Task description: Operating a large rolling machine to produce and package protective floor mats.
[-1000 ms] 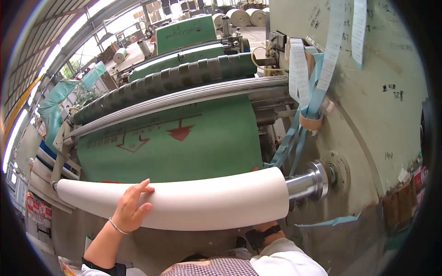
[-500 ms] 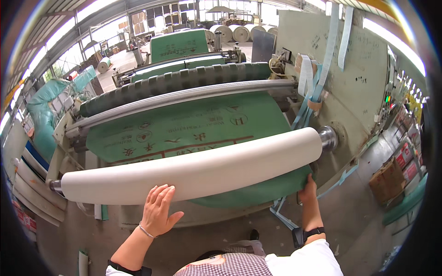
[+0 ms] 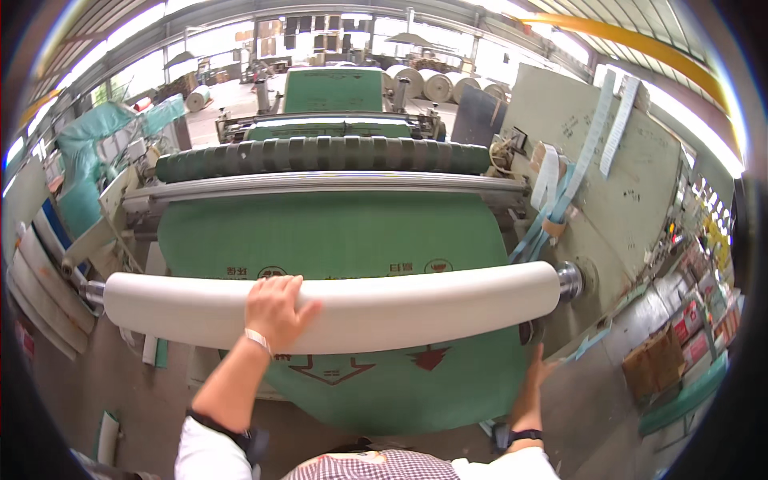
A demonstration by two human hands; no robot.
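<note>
A long white roll (image 3: 416, 313) lies crosswise in front of me, with a metal shaft end (image 3: 570, 282) showing at its right. My left hand (image 3: 276, 310) rests on the roll left of its middle, fingers laid over the surface and thumb apart. From behind the roll, a printed green sheet (image 3: 336, 224) passes under it and hangs down toward me in a curved flap (image 3: 400, 388) with dark red marks. Beside the flap's right edge is my right hand (image 3: 539, 364). Its fingers are blurred and partly hidden, so whether they grip the edge is unclear.
Behind the roll run a metal bar (image 3: 336, 186) and a dark banded roller (image 3: 320, 157) of the machine. A pale side panel (image 3: 584, 152) with hanging blue straps (image 3: 588, 148) stands at right. A cardboard box (image 3: 652, 362) sits on the floor. Large rolls (image 3: 436, 86) stand far back.
The green sheet has come forward, and more hangs below the roll. My left hand has moved up onto the roll's top. My right hand is lower beside the sheet's edge. The view has shifted.
</note>
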